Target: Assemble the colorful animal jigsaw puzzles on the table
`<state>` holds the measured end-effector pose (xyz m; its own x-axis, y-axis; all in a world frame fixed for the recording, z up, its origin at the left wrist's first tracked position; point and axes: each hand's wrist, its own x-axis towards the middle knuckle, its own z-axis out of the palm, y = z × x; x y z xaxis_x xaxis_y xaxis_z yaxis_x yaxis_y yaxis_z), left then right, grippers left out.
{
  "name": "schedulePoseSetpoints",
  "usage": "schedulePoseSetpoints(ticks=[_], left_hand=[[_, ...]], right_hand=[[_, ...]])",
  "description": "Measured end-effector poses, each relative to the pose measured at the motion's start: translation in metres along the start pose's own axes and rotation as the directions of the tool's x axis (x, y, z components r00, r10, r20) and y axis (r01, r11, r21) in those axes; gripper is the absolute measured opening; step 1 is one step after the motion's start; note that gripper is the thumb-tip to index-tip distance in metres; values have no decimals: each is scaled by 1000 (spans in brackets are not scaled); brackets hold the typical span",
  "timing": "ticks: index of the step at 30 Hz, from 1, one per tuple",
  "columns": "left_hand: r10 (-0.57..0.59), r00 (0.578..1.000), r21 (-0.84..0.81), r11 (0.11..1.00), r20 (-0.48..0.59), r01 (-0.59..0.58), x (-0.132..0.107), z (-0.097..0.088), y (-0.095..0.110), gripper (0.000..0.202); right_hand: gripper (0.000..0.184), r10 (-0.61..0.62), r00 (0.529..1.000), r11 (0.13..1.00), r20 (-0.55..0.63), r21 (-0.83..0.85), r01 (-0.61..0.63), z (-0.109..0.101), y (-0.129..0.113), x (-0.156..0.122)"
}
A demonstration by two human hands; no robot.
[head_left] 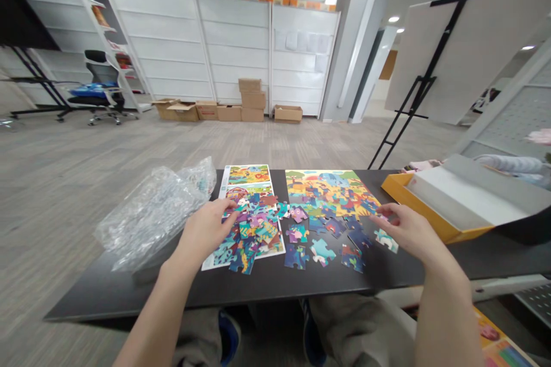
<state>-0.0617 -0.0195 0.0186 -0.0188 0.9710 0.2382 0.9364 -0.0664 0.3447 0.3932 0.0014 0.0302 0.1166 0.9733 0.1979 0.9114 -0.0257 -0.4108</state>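
The left hand (204, 232) rests its open, spread fingers (228, 217) on jigsaw pieces (253, 235) heaped over a printed picture sheet (248, 180). The right hand (408, 230) holds its slightly curled, open fingers (382, 220) just beside a loose white-and-teal piece (386, 241). Farther out, a picture board (322, 180) lies on the black counter (107, 292), between a crumpled plastic bag (148, 218) and an orange box (430, 212).

Table (107, 292): bag (150, 218) at left end, box (465, 200) at right end. Between them, sheet (248, 175) on left, puzzle (322, 183) just right of it. Pieces (296, 257) lie on the sheet, across the gap, and on the table in front of the puzzle. Behind the table: cartons (252, 100) on floor against shelving (232, 51). Chair (101, 92) far back left; easel (430, 69) back right.
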Motion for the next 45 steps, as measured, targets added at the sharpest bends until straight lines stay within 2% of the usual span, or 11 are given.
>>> schedulePoseSetpoints(ticks=[3, 7, 11, 15, 20, 25, 31, 36, 40, 45], left_hand=[[68, 997, 13, 998, 39, -68, 1, 4, 6, 31], [201, 972, -56, 979, 123, -196, -2, 8, 31, 32], [261, 946, 23, 962, 192, -270, -4, 16, 51, 47], [280, 932, 17, 957, 229, -291, -2, 26, 54, 47], [278, 919, -100, 960, 280, -260, 0, 25, 55, 35], [328, 896, -225, 937, 299, -268, -1, 24, 58, 35], [341, 895, -216, 934, 288, -286, -3, 32, 58, 30], [386, 873, -294, 907, 297, -301, -5, 34, 61, 34], [402, 872, -304, 899, 281, -316, -5, 33, 60, 36], [410, 880, -354, 881, 241, -314, -6, 33, 55, 42]], right_hand=[[40, -119, 992, 993, 28, 8, 119, -5, -40, 9], [35, -257, 963, 965, 84, 70, 251, -10, -93, 22], [30, -319, 942, 938, 109, 180, 297, 0, -122, 26], [28, -314, 940, 919, 131, 289, 267, 23, -124, 24], [23, -283, 942, 929, 181, 298, 222, 43, -121, 20], [25, -320, 930, 919, 181, 300, 257, 49, -120, 19], [24, -348, 910, 917, 226, 287, 279, 55, -108, 21], [23, -365, 900, 911, 239, 289, 292, 57, -114, 20], [24, -389, 887, 898, 251, 317, 304, 60, -118, 18], [23, -371, 897, 901, 242, 327, 284, 63, -111, 21]])
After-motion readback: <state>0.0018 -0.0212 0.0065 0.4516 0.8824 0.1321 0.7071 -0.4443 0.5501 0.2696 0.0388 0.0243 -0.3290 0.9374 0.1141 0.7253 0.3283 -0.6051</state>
